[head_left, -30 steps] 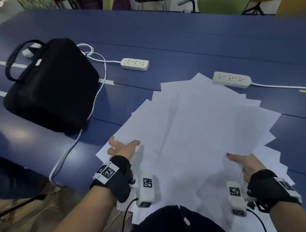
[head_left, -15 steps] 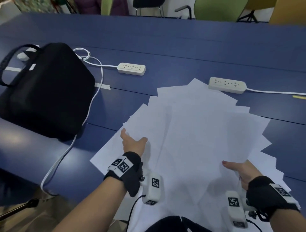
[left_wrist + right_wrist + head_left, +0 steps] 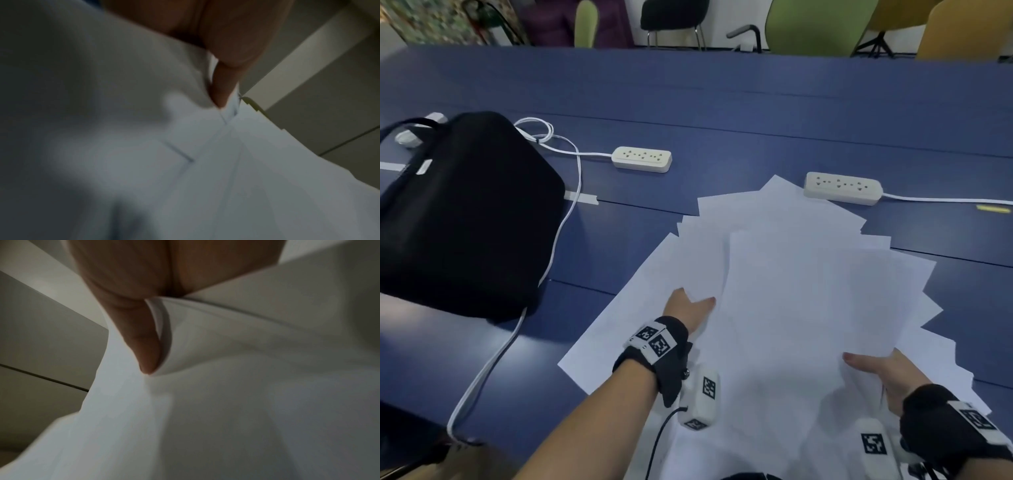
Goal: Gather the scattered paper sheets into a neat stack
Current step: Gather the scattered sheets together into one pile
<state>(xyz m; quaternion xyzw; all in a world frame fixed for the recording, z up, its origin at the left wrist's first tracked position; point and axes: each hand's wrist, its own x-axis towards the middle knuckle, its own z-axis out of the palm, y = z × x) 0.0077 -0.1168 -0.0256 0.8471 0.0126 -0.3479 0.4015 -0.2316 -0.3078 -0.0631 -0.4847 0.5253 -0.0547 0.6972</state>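
Several white paper sheets (image 3: 808, 274) lie fanned and overlapping on the blue table (image 3: 756, 113). My left hand (image 3: 688, 306) is at the fan's left side, its fingers hidden under the upper sheets. In the left wrist view its thumb (image 3: 224, 78) presses on the paper (image 3: 246, 178). My right hand (image 3: 876, 370) grips the fan's near right part, thumb on top and fingers beneath. The right wrist view shows that thumb (image 3: 139, 340) against a curled bundle of sheet edges (image 3: 246, 353).
A black bag (image 3: 458, 212) sits at the left, with a white cable (image 3: 565, 219) running past it to a power strip (image 3: 642, 159). A second power strip (image 3: 842, 188) touches the fan's far edge. Chairs stand beyond the table.
My left hand has slid forward and to the right, going under the upper sheets. The fan looks narrower on its left side. My right hand keeps its hold in much the same place.
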